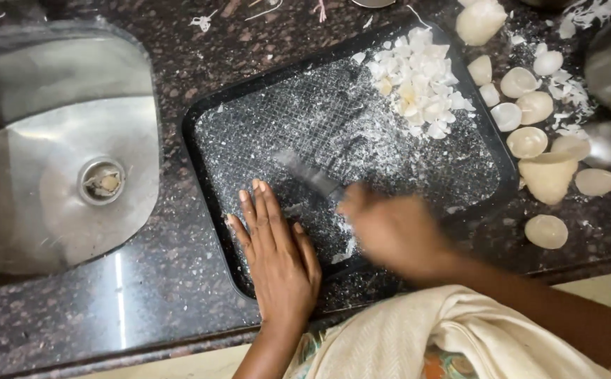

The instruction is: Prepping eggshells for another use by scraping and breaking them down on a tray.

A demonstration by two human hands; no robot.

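A view from above shows a dark speckled stone surface (179, 295) with a steel sink (60, 147) set into it on the left. In the middle lies a black rectangular tray (207, 119), turned at a slant and dusted with fine white crumbs.

The left hand (281, 263) lies flat, palm down, fingers straight and close together, pressing on the tray's near left corner; its grip is open and holds nothing. The right hand (390, 235) is blurred with motion just to the right of it, over the tray's near edge. Its grip is closed around the end of a grey metal blade-like tool (309, 175), which slants up and left across the tray floor; the tool's exact kind cannot be told.

A heap of broken white shell pieces (418, 81) sits in the tray's far right corner. Beyond the tray's right edge, cream-coloured shell halves (537, 140) lie scattered on the surface. A pale cloth (418, 337) covers the person's lap at the bottom.
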